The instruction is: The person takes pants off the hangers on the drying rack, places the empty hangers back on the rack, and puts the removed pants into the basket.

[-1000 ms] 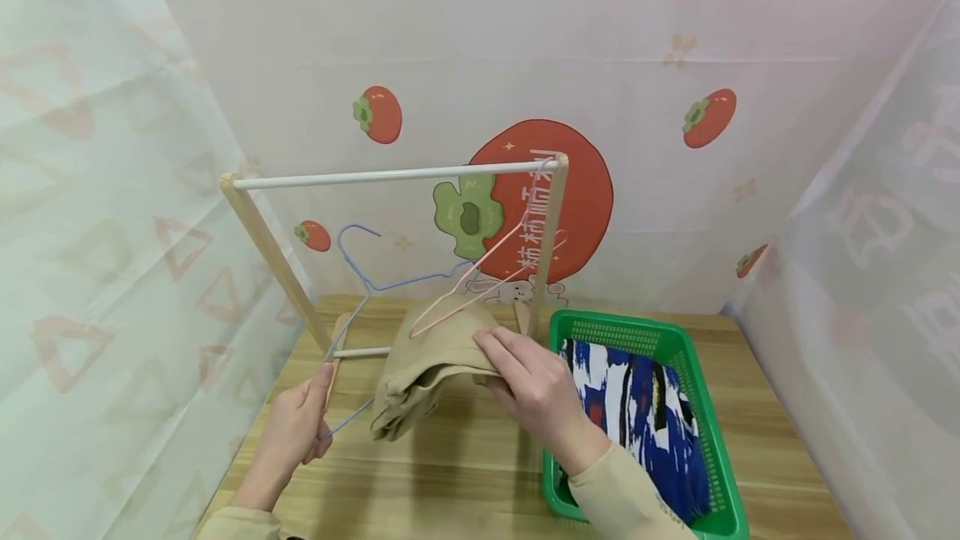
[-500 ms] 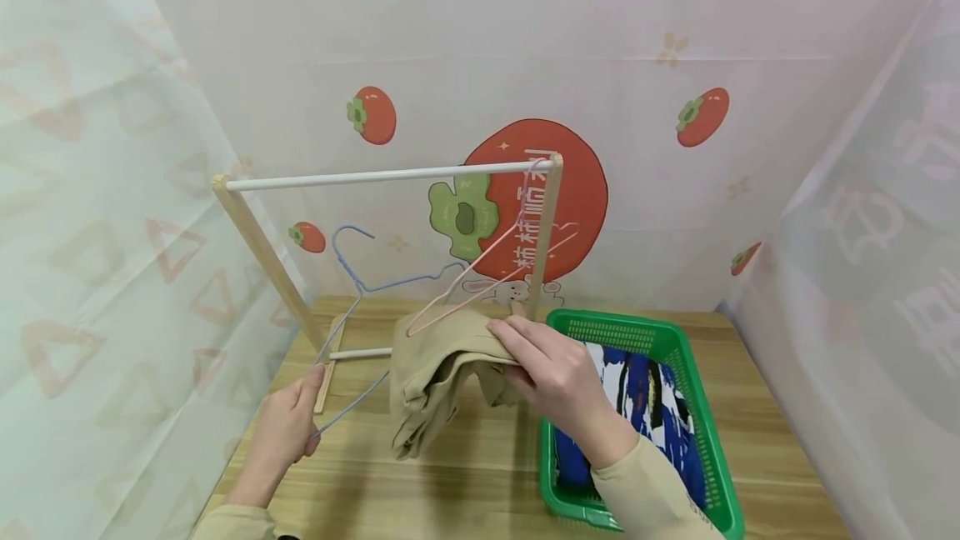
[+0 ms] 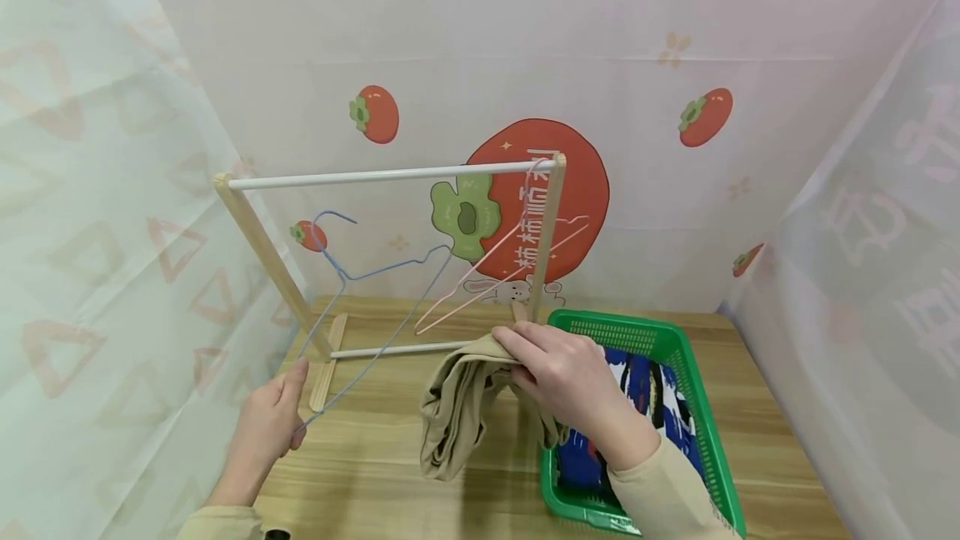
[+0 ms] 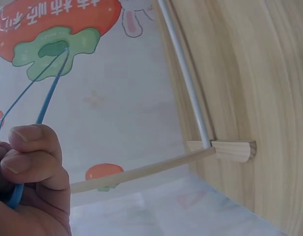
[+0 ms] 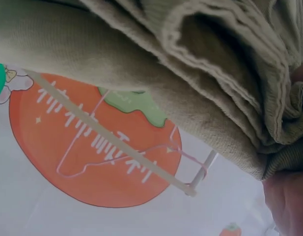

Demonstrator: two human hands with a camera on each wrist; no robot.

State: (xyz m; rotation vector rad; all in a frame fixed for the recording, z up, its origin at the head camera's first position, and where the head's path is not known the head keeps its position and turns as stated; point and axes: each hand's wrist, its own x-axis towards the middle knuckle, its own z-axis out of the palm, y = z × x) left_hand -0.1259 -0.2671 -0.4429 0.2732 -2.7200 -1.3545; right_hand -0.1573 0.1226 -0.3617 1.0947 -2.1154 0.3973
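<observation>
My left hand (image 3: pixel 262 423) pinches one corner of a blue wire hanger (image 3: pixel 344 275), whose hook points up in front of the rack. In the left wrist view, curled fingers (image 4: pixel 36 152) wrap the blue wire. Folded khaki trousers (image 3: pixel 461 407) hang from my right hand (image 3: pixel 566 373), which grips them from above by the upper fold, thumb underneath. The trousers sit to the right of the blue hanger, apart from it, over the tabletop. In the right wrist view the layered trousers (image 5: pixel 117 64) fill the top and hide most of that hand.
A small rack with a white top rod (image 3: pixel 390 175) and wooden posts stands at the back of the wooden table (image 3: pixel 390 482). A pink hanger (image 3: pixel 491 250) hangs at the rod's right end. On the right, a green basket (image 3: pixel 615 319) holds a blue-and-white patterned cloth (image 3: pixel 678 440).
The trousers have moved right and down, away from the blue hanger they overlapped before. My left hand has shifted left and slightly down with the hanger. Both grips stay the same.
</observation>
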